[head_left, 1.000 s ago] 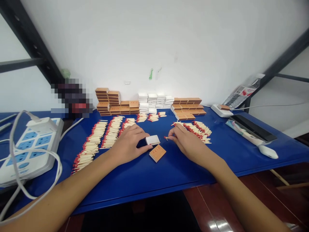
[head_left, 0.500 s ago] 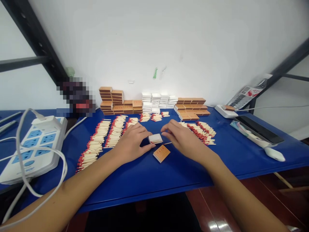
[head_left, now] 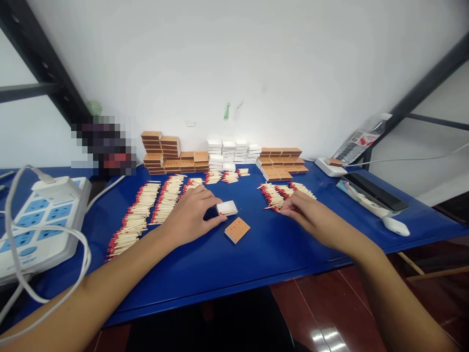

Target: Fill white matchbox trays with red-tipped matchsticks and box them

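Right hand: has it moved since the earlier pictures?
Yes. The right hand went rightward, away from the white tray, to the match pile.

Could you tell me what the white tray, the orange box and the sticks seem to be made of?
The white tray at the left hand looks like thin matte card, with folded walls. The orange box seems printed card too. The sticks by the right hand look like pale wood, red-tipped.
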Available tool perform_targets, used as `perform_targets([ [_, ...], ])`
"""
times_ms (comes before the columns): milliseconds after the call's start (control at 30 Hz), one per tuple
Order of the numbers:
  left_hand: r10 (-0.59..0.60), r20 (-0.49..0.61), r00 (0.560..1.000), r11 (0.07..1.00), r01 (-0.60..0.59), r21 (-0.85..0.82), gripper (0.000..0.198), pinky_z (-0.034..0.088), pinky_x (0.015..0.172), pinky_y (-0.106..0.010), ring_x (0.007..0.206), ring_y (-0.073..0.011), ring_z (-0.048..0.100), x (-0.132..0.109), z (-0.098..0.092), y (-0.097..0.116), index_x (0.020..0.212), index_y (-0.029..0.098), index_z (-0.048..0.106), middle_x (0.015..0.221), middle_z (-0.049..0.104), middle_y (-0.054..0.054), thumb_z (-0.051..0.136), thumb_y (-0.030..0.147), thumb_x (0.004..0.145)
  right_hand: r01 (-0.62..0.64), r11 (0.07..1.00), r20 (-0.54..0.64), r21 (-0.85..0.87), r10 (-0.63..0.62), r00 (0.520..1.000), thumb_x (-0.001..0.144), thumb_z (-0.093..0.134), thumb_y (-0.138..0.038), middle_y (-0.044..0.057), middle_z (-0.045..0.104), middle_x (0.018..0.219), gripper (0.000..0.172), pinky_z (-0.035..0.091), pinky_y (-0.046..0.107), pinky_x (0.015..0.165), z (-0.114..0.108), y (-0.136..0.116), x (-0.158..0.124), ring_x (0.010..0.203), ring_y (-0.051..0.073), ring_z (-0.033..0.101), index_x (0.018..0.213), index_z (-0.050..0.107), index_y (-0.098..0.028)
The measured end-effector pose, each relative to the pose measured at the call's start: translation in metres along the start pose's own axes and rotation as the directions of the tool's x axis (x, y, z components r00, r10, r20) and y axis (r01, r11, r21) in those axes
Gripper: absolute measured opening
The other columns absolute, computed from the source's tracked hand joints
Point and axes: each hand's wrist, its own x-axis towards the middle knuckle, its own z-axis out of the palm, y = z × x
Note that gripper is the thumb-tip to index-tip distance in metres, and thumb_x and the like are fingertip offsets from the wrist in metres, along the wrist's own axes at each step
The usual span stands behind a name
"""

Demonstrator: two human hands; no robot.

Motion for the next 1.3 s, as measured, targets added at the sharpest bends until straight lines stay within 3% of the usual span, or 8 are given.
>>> perform_targets([
  [167,-0.02,0.021,1.0,1.0,0.02,0.006,0.03,0.051,0.095,-0.046,0.103,-0.0273,0.064,0.001,-0.001,0.001,0.118,0.021,0.076,0.105,0.075,-0.008,0.071,0.043,0.097,-0.107,0.992,-0.07,-0.067,0.102,0.992,0.108,0.046,-0.043,0.008,0.067,0.1,0.027,0.053,0.04,0.08,0.005,0.019,-0.029,0.087,0.025,0.066,0.091,0.059,-0.025],
  [400,-0.028,0.009,1.0,1.0,0.028,0.004,0.031,0.051,0.093,-0.046,0.101,-0.0268,0.064,0.001,-0.002,0.001,0.119,0.022,0.076,0.105,0.075,-0.008,0.071,0.045,0.098,-0.115,0.984,-0.169,-0.133,0.092,0.981,0.107,0.046,-0.038,0.009,0.066,0.102,0.021,0.054,0.039,0.075,0.026,0.003,-0.016,0.087,0.026,0.068,0.095,0.057,-0.025],
  [600,-0.031,0.019,0.999,0.999,0.031,0.006,0.03,0.051,0.092,-0.045,0.101,-0.0266,0.064,0.002,-0.004,0.002,0.119,0.022,0.076,0.104,0.075,-0.008,0.071,0.044,0.098,-0.128,0.983,-0.269,-0.132,0.088,0.959,0.106,0.051,-0.043,0.009,0.068,0.1,0.022,0.053,0.039,0.071,0.033,0.008,-0.015,0.085,0.026,0.068,0.096,0.059,-0.025],
  [833,-0.018,0.029,0.999,1.0,0.018,-0.008,0.03,0.051,0.096,-0.046,0.102,-0.0269,0.065,0.0,-0.002,0.0,0.117,0.02,0.076,0.105,0.075,-0.008,0.073,0.042,0.097,-0.098,0.991,-0.187,-0.091,0.08,0.979,0.108,0.047,-0.042,0.008,0.068,0.098,0.024,0.053,0.04,0.078,0.031,0.017,-0.016,0.09,0.027,0.068,0.094,0.058,-0.025],
  [1100,-0.012,0.042,0.999,1.0,0.012,0.001,0.031,0.051,0.095,-0.045,0.102,-0.0265,0.065,-0.001,-0.002,0.002,0.117,0.02,0.076,0.104,0.074,-0.007,0.072,0.044,0.098,-0.137,0.972,-0.14,-0.189,0.111,0.984,0.108,0.042,-0.042,0.008,0.066,0.095,0.026,0.05,0.037,0.064,0.034,0.021,-0.015,0.077,0.025,0.068,0.091,0.054,-0.025],
  [1300,0.001,0.033,0.999,1.0,-0.001,-0.006,0.031,0.05,0.097,-0.045,0.103,-0.0263,0.064,-0.001,-0.001,0.003,0.117,0.019,0.075,0.104,0.074,-0.007,0.073,0.042,0.097,-0.098,0.989,-0.11,-0.115,0.086,0.99,0.109,0.042,-0.042,0.008,0.065,0.092,0.026,0.05,0.035,0.067,0.03,0.013,-0.014,0.079,0.024,0.065,0.095,0.055,-0.025],
])
